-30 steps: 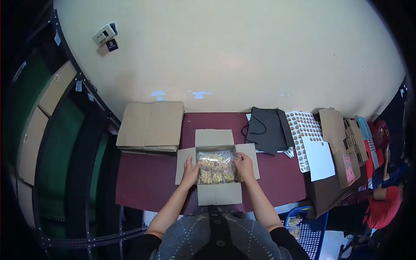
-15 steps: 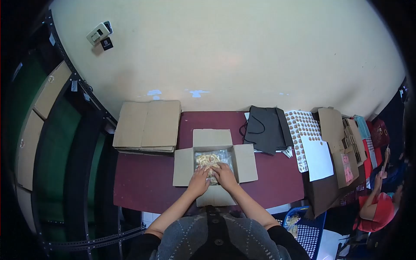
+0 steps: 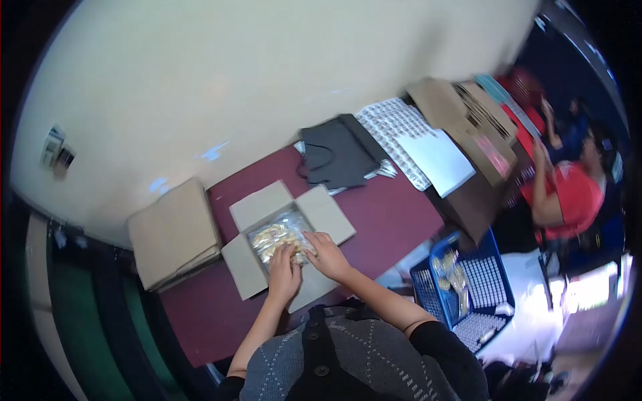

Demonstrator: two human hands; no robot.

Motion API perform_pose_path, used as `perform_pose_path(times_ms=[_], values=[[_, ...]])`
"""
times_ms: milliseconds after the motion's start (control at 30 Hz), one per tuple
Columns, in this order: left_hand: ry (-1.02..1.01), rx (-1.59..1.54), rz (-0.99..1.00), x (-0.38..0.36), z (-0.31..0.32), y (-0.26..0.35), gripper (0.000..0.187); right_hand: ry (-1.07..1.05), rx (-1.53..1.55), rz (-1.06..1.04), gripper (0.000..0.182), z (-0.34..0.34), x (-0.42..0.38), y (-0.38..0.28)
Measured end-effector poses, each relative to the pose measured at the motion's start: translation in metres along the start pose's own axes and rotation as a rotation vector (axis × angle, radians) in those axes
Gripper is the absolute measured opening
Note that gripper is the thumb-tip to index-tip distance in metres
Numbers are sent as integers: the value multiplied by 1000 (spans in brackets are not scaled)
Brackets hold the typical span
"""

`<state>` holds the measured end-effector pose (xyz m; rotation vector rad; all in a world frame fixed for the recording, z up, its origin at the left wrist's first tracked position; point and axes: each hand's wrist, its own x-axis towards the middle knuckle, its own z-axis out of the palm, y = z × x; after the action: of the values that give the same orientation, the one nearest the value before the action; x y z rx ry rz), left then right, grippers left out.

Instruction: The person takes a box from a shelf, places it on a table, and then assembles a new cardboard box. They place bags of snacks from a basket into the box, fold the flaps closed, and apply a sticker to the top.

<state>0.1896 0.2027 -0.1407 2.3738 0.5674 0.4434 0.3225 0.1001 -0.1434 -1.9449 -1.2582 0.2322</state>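
Note:
A cardboard box stands on the table with its flaps spread outward. Inside it lies a clear plastic bag of pale yellow pieces, which I cannot name more exactly. My left hand rests on the near side of the bag, fingers stretched out over it. Beside it, my right hand touches the bag's right part, its fingers also extended. Neither hand is closed round anything. The fingers cover part of the bag's near edge.
Flattened cardboard is stacked at left on the maroon table. Dark bags, sticker sheets and a white sheet lie to the right. A blue basket holding plastic packets stands beside the table; a person in red is beyond.
My view has turned to the right and tilted, so the basket and the other person show more. Both hands stay on the bag in the box, the right a little farther from the left.

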Motion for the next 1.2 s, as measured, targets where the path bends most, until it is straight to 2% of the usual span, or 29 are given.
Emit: perform_pose_path(times_ms=[33,67,233,333,400,433,500,600,633,700,833,900,1000,1100,1200], values=[[-82,-123,5,8,6,9,44,20,33,85,50,-11,-8,2],[-53,-111,119,15,15,23,42,120,67,100,49,-21,-18,6],[-310,-346,445,43,73,95,41,412,-43,318,47,-77,-90,23],[-527,-376,531,46,112,138,50,601,-158,497,43,-108,-154,34],[-616,-421,573,35,142,152,51,742,-166,798,38,-106,-214,50],[-672,-447,585,30,156,162,52,773,-183,825,38,-111,-239,58],[-782,-451,588,17,184,181,52,1015,133,1025,33,-115,-289,69],[-897,-541,665,-12,228,203,53,1224,103,1106,32,-128,-336,66],[-916,-539,678,-23,232,214,53,1255,98,1175,30,-132,-354,62],[-1056,-575,778,-44,239,233,53,1199,-121,1269,30,-145,-397,58],[-1147,-527,873,-49,266,264,54,1360,-150,1396,31,-172,-463,64],[-1112,-509,903,-49,295,282,55,1440,-207,1384,31,-190,-489,77],[-1183,-520,744,-43,332,337,53,1467,-165,1408,31,-226,-526,103],[-1106,-524,787,-42,394,387,51,1498,-175,1388,31,-264,-561,151],[-1145,-468,750,-42,457,436,50,1588,22,1355,31,-313,-594,205]])
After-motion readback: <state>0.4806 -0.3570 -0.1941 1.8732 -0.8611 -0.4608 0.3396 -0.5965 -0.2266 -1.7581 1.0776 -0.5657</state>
